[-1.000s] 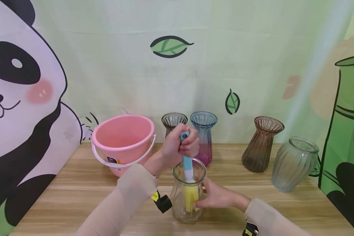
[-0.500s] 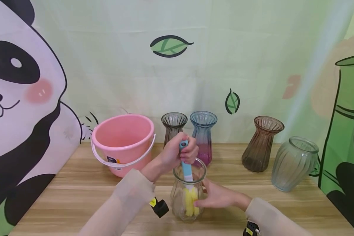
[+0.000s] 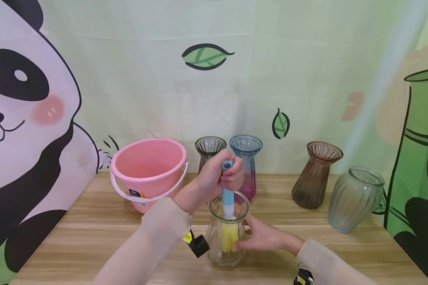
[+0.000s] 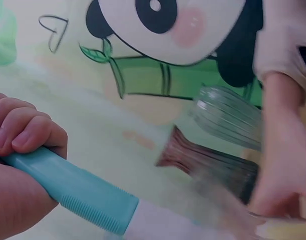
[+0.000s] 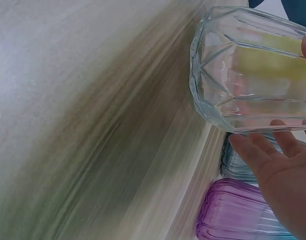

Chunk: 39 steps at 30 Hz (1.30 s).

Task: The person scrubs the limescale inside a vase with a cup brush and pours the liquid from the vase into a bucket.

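Note:
My left hand (image 3: 219, 174) grips the teal handle (image 4: 82, 192) of a sponge bottle brush, its fingers wrapped round the upper end. The brush's white neck (image 3: 229, 211) runs down through the mouth of a clear glass vase (image 3: 217, 253). Inside that vase is the brush's yellow sponge head (image 3: 230, 238), above the bottom. My right hand (image 3: 262, 234) holds the vase from the right, thumb in front and fingers behind. Seen from the right wrist, the spread fingers (image 5: 250, 150) lie along the vase's side, near its base. The vase stands upright on the wooden table (image 3: 128, 245).
A pink bucket (image 3: 135, 174) with a white handle stands back left. Behind my left hand are a grey glass vase (image 3: 210, 145) and a blue-and-purple one (image 3: 247, 158). A brown vase (image 3: 312, 182) and a pale blue-green glass jar (image 3: 354, 202) stand at the right.
My left hand went down with the brush, then came back up, so the sponge sits higher in the vase than half a second ago. My right hand has stayed in place.

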### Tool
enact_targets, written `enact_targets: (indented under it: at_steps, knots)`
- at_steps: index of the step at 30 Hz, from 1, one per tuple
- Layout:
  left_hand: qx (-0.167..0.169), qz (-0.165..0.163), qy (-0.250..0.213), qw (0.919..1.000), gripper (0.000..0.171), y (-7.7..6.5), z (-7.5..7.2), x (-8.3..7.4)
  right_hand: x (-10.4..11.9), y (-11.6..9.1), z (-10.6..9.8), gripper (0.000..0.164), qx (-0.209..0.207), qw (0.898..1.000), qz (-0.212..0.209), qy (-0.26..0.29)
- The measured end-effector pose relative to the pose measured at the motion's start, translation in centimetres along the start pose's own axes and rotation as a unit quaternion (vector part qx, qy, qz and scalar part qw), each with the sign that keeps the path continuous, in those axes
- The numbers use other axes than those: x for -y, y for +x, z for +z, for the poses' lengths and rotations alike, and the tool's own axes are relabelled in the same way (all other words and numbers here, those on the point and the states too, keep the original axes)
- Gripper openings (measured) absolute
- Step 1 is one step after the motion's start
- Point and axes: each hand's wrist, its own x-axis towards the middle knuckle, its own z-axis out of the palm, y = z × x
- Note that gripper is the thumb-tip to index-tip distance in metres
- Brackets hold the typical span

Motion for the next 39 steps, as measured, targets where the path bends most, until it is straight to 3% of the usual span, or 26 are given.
enact_targets:
  at_steps: [6, 10, 15, 25, 29, 39]
  knots:
    - [-0.016, -0.004, 0.027, 0.9995, 0.035, 1.5, 1.3, -3.5, -0.1, -0.1, 0.2, 0.086, -0.016, 0.999, 0.011, -0.026]
    - [-0.016, 0.010, 0.021, 0.9996, 0.036, 2.1, 1.9, -5.7, -0.1, -0.2, 0.4, 0.090, -0.025, 0.999, 0.005, -0.027]
    - [-0.001, 0.026, 0.008, 0.9996, 0.035, 2.1, 2.0, -7.0, 0.1, -0.3, 0.4, 0.087, -0.026, 0.999, -0.012, -0.028]
    - [0.000, 0.022, 0.023, 0.9995, 0.035, 1.6, 1.2, -4.2, 0.2, -0.3, 0.5, 0.089, -0.039, 0.999, 0.005, -0.032]
    - [-0.006, 0.022, 0.002, 0.9997, 0.035, 1.2, 0.6, -2.9, 0.4, -0.2, 0.5, 0.090, -0.044, 0.999, 0.001, -0.030]
    - [-0.002, -0.009, -0.054, 0.9985, 0.036, 0.1, -0.5, 2.4, 0.7, -0.3, 0.6, 0.085, -0.037, 0.999, -0.012, -0.008]
